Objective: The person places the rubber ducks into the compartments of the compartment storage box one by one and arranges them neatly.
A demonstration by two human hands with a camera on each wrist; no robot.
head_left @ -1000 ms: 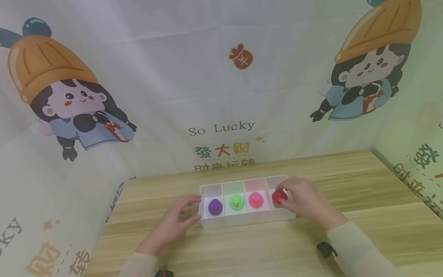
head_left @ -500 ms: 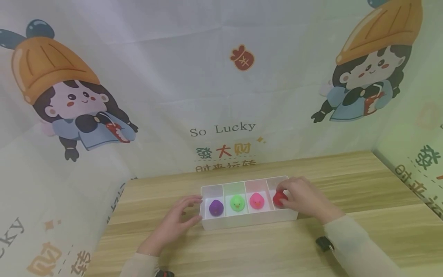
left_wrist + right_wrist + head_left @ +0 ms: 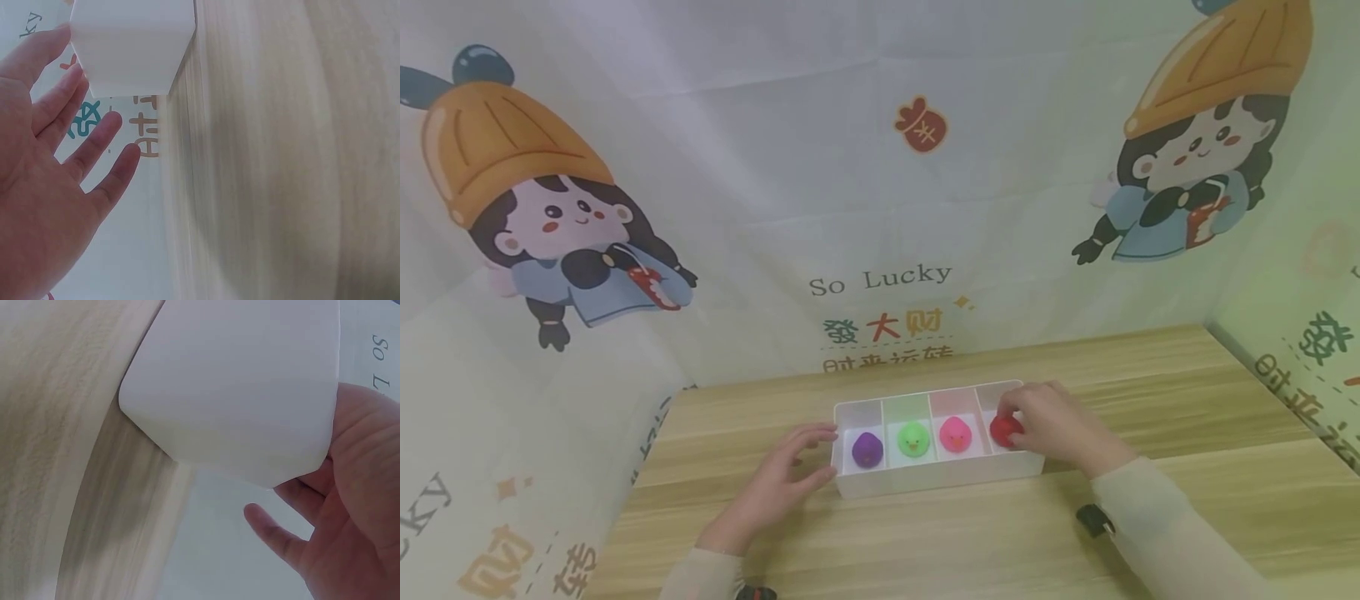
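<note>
A white divided box stands on the table with its compartments in a row. A purple toy duck, a green toy duck and a pink toy duck each sit in one compartment. In the rightmost one is a red toy duck, partly covered by my right hand, whose thumb and fingers pinch it. My left hand has its fingers spread, their tips at the box's left end. In the right wrist view the box wall hides the right fingertips.
The wood-grain table extends around the box. A printed cloth with cartoon figures and lettering hangs behind and at both sides. A black strap piece shows beneath the right sleeve.
The red duck and my right fingers have sunk slightly lower in the rightmost compartment. My right forearm has shifted a little to the left. The left hand keeps its place.
</note>
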